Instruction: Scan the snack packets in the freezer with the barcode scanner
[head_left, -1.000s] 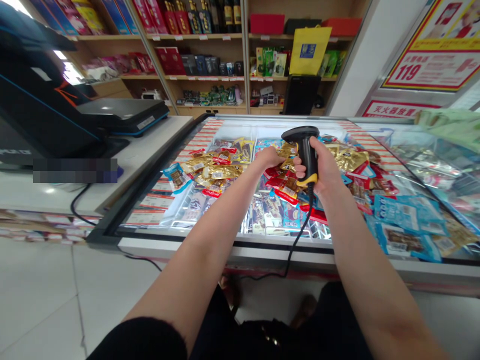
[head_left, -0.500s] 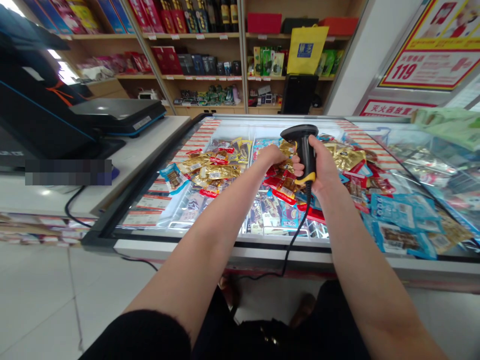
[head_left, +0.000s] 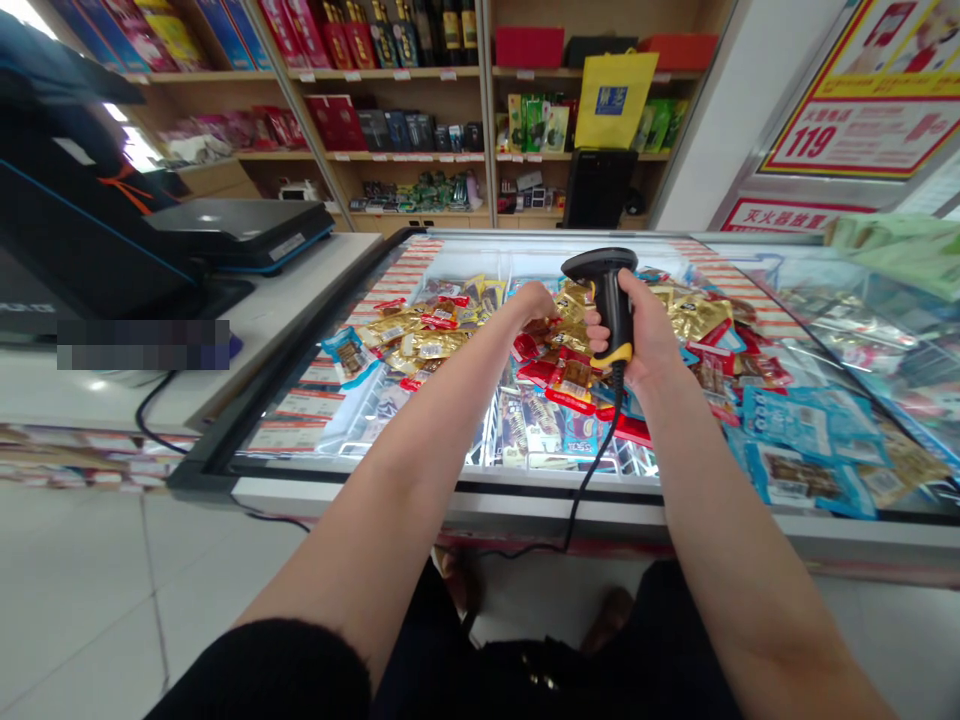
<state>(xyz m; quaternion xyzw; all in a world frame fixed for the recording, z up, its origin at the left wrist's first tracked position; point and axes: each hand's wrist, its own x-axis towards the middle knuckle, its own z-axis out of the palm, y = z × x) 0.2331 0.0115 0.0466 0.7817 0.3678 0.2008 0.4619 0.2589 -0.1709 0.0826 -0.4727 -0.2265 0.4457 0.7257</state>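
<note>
My right hand (head_left: 651, 325) is wrapped round the handle of a black and yellow barcode scanner (head_left: 616, 300), held upright above the packets with its cord (head_left: 598, 455) hanging down. To its left, my left hand (head_left: 534, 299) reaches into the pile, fingers curled down at a red snack packet (head_left: 526, 347). The fingertips are partly hidden, so the grip shows only in part. Gold packets (head_left: 576, 300) lie between the two hands. Below them is a red and gold packet (head_left: 571, 378) with a barcode.
The packets rest on a glass-topped freezer (head_left: 300, 490). Gold packets (head_left: 435, 346) and a blue packet (head_left: 349, 357) lie left; more blue packets (head_left: 795, 470) lie right. A counter with a weighing scale (head_left: 240, 228) stands left. Behind are stocked shelves (head_left: 405, 155).
My left hand has shifted slightly left, its fingers now curled down, and red packets near it have moved left. The scanner in my right hand stays almost still.
</note>
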